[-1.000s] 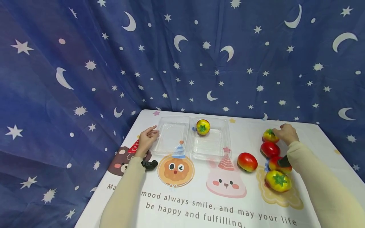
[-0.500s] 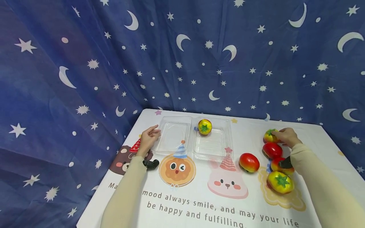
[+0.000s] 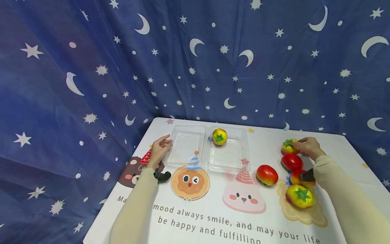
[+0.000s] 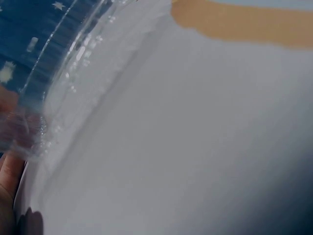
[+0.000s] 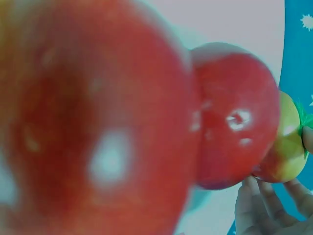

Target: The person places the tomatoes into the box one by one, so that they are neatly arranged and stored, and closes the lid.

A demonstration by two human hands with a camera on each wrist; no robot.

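The right hand [image 3: 309, 148] pinches the leafy-topped fruit [image 3: 287, 147] at the far end of a row, with its thumb [image 5: 308, 140] up by the leaf and its fingers [image 5: 274, 205] at the underside; whether the fruit is off the table I cannot tell. The left hand [image 3: 159, 149] is at the outer edge of the clear plastic box [image 3: 187, 146], fingers loosely bent; I cannot tell whether it pinches the rim or only rests against it. To do this grip well, I would set the thumb and fingers on opposite sides of the round, glossy skin, which looks likely to slip, and lift straight up so the neighbour is not nudged rolling; a light left touch should be enough to steady such thin plastic. The held fruit lies within the right hand, well apart from the left, across the table from the box. Just nearer the person comes a red fruit [image 3: 291, 162], touching it or nearly so, then a fruit partly hidden by the black strap [image 3: 307, 175], then a large yellow fruit [image 3: 301, 196]. A lone red fruit [image 3: 267, 175] lies between the row and the box. Another leaf-topped one, the boxed fruit [image 3: 219, 136], sits at the far side of the box's right half. Beyond hangs a blue curtain [image 3: 170, 61].
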